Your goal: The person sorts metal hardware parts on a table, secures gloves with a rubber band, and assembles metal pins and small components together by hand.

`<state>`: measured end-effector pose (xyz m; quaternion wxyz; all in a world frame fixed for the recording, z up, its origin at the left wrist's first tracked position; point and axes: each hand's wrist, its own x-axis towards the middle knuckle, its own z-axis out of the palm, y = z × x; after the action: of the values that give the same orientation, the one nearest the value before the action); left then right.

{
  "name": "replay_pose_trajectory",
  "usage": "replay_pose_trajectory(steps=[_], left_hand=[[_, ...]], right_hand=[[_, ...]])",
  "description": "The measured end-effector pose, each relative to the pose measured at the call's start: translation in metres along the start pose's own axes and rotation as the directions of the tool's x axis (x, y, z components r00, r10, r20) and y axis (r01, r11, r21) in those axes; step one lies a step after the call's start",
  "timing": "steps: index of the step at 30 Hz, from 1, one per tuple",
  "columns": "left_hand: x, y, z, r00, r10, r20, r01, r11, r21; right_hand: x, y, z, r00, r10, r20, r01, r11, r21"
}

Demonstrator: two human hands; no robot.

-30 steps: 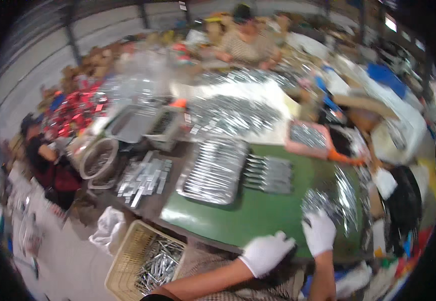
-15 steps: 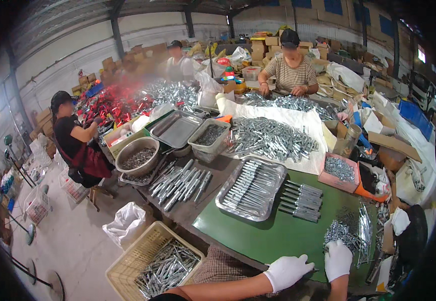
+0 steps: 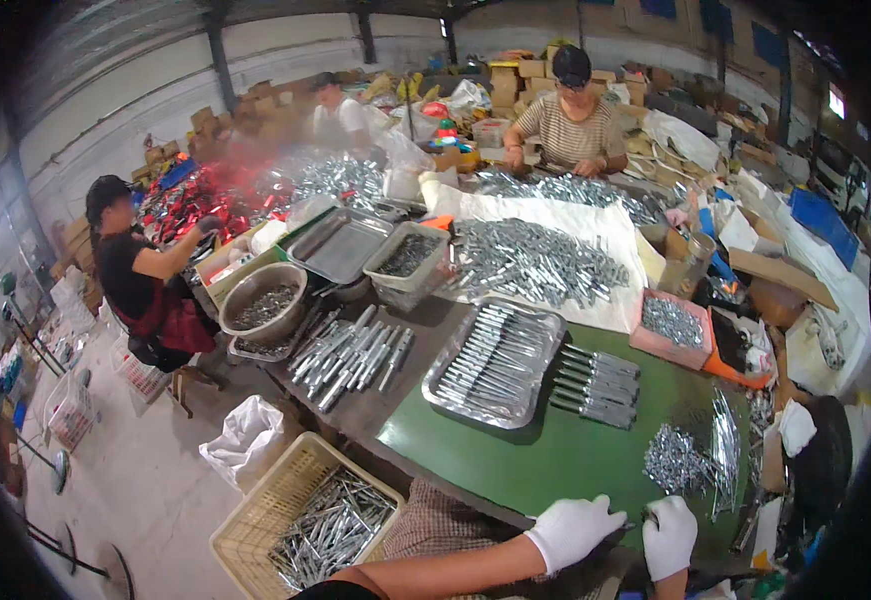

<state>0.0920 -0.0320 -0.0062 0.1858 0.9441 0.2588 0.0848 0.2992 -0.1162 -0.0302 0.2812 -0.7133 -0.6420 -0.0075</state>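
My left hand (image 3: 575, 531), in a white glove, is closed low over the front edge of the green work surface (image 3: 475, 445). A small dark tip juts from its fingers, too little to name. Close by on the right, my gloved right hand (image 3: 669, 537) has curled fingers facing the left hand; what they pinch, if anything, is hidden. Just beyond it lie a heap of small metal nuts or sleeves (image 3: 673, 458) and a bundle of thin metal rods (image 3: 723, 455). Assembled metal anchor bolts (image 3: 595, 388) lie in a row beside a metal tray (image 3: 530, 412) holding more bolts.
A yellow plastic basket (image 3: 240, 520) of metal rods stands at lower left. Thick metal tubes (image 3: 350, 358), a bowl (image 3: 290, 310) and a pink bin (image 3: 645, 335) sit around the tray. Farther back, bolts lie on white cloth (image 3: 445, 205). Other people work at left and across the table.
My right hand has drawn back from the heap of small metal parts toward my left hand. My left hand stays nearly in place. The view has shifted slightly.
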Motion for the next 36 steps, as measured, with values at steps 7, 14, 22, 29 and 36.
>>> replay_pose_trajectory(steps=[7,14,22,29,36], left_hand=[[0.003,-0.008,-0.01,0.997,-0.068,0.03,0.065,0.995,0.07],[0.008,-0.009,-0.004,0.995,-0.014,-0.104,0.021,0.997,0.073],[0.005,-0.003,-0.005,0.99,-0.022,-0.141,0.036,0.995,0.097],[0.005,-0.005,-0.003,0.994,-0.028,-0.108,0.039,0.994,0.101],[0.001,-0.008,-0.002,0.989,0.085,-0.12,-0.067,0.986,0.15]], right_hand=[[0.011,-0.034,-0.005,0.968,0.196,0.155,-0.243,0.881,0.405],[-0.001,-0.031,-0.002,0.939,0.286,0.191,-0.343,0.813,0.47],[0.005,-0.043,-0.004,0.961,0.216,0.174,-0.265,0.902,0.34],[0.013,-0.051,-0.004,0.963,0.172,0.208,-0.233,0.919,0.317],[0.013,-0.045,-0.008,0.954,0.119,0.275,-0.192,0.948,0.254]])
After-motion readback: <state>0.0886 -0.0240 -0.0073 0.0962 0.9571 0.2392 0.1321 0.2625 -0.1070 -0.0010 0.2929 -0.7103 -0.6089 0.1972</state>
